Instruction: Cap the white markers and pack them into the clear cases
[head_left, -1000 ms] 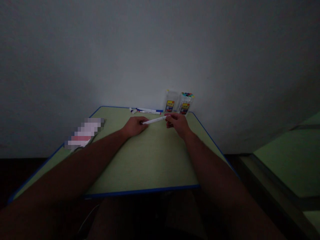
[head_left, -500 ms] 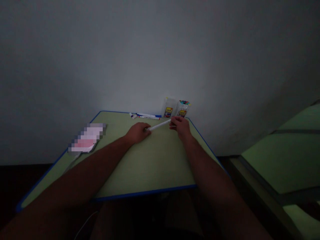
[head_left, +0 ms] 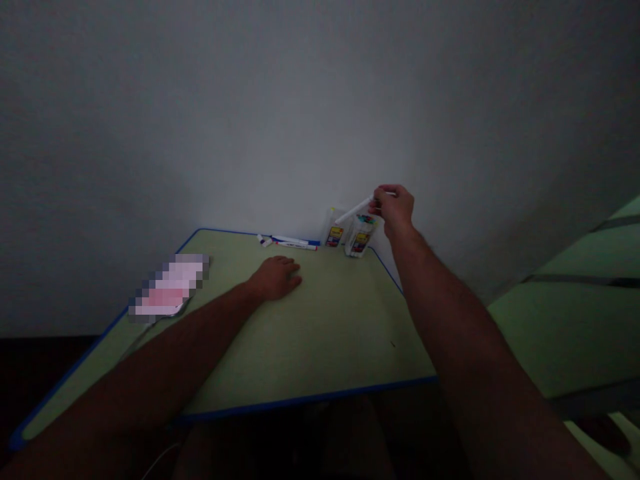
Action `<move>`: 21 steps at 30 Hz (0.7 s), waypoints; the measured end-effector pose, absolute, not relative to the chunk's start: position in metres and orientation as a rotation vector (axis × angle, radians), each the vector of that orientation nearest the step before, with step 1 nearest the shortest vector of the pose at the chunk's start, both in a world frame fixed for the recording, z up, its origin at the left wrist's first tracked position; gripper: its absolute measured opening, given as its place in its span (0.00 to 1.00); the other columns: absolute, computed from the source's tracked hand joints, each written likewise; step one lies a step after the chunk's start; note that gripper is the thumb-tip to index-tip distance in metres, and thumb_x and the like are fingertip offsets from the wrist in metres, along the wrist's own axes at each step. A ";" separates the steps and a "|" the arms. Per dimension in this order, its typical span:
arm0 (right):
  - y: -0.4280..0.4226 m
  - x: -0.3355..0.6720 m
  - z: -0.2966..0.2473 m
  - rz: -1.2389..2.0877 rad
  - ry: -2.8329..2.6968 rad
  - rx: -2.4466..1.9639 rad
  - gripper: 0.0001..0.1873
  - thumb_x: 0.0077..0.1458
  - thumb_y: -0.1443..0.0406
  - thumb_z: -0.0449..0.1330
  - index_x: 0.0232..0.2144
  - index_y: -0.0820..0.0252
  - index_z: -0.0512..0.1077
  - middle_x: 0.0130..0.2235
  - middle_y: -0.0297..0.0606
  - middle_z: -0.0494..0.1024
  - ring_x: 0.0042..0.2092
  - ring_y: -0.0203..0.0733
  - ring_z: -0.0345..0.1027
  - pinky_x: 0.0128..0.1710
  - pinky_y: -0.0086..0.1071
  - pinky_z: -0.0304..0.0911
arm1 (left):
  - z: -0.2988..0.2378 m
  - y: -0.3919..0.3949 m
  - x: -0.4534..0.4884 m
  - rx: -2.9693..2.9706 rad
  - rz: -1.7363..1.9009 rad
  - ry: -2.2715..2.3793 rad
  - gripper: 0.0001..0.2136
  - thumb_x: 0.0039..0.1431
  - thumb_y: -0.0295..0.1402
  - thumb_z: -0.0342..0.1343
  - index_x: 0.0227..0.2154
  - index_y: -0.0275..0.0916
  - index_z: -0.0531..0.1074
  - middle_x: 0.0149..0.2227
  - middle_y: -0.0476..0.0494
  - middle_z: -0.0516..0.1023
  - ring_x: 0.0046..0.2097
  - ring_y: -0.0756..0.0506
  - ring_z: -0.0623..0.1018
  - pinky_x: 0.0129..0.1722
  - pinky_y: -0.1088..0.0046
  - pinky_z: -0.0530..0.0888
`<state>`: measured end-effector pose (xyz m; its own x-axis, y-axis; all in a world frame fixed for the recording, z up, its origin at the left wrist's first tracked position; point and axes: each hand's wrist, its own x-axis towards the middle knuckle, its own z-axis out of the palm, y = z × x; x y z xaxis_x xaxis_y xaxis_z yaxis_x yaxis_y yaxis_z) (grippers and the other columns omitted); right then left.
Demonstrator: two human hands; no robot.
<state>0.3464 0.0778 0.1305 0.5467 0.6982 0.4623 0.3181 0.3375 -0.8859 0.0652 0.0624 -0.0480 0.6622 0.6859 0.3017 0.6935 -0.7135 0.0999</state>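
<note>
My right hand (head_left: 395, 205) is raised above the far right corner of the green table (head_left: 310, 333), fingers pinched on a white marker (head_left: 354, 211) that slants down to the left. Directly below it stand two clear marker packs (head_left: 358, 237) with yellow labels; the right one holds several coloured markers. My left hand (head_left: 277, 276) rests on the tabletop, palm down with fingers loosely curled, and nothing shows in it. Several loose markers (head_left: 290, 242) lie along the far edge by the wall.
A blurred pink and white object (head_left: 167, 289) lies at the table's left edge. The table has a blue rim and stands against a grey wall. Another green table (head_left: 565, 320) stands to the right. The room is dim.
My right hand lifted the white marker off the table and carried it up over the marker packs. My left hand let go of the marker's end and stayed on the table.
</note>
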 end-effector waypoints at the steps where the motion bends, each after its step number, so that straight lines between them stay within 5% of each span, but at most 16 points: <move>1: 0.084 0.348 0.138 0.290 -1.037 -1.263 0.07 0.52 0.69 0.62 0.34 0.58 0.69 0.26 0.29 0.71 0.25 0.31 0.71 0.24 0.25 0.71 | -0.048 0.062 0.065 -2.840 -0.499 -1.188 0.23 0.65 0.46 0.46 0.54 0.40 0.74 0.57 0.36 0.75 0.60 0.37 0.71 0.60 0.58 0.65; 6: 0.112 0.350 0.158 0.150 -1.108 -1.353 0.06 0.54 0.69 0.60 0.37 0.58 0.69 0.28 0.31 0.73 0.26 0.33 0.72 0.25 0.28 0.73 | -0.047 0.061 0.066 -2.846 -0.467 -1.209 0.24 0.66 0.46 0.44 0.56 0.39 0.72 0.60 0.35 0.72 0.61 0.37 0.70 0.61 0.57 0.65; 14: 0.147 0.348 0.139 0.043 -1.263 -1.637 0.07 0.52 0.72 0.60 0.36 0.63 0.73 0.28 0.39 0.77 0.27 0.40 0.75 0.29 0.34 0.74 | -0.049 0.061 0.067 -2.897 -0.353 -1.312 0.29 0.67 0.51 0.39 0.65 0.45 0.62 0.68 0.34 0.60 0.68 0.31 0.59 0.62 0.39 0.56; 21: 0.161 0.344 0.114 -0.013 -1.434 -1.853 0.08 0.50 0.69 0.63 0.35 0.63 0.77 0.27 0.39 0.79 0.26 0.41 0.75 0.34 0.34 0.73 | -0.046 0.058 0.068 -2.926 -0.328 -1.342 0.29 0.67 0.51 0.39 0.66 0.44 0.60 0.70 0.33 0.57 0.69 0.30 0.56 0.63 0.37 0.53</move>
<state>0.3436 0.1614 0.1145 0.3642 0.8177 0.4457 0.8258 -0.0623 -0.5605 0.0676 0.0578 -0.0458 0.6363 0.7578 0.1443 0.7388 -0.6525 0.1687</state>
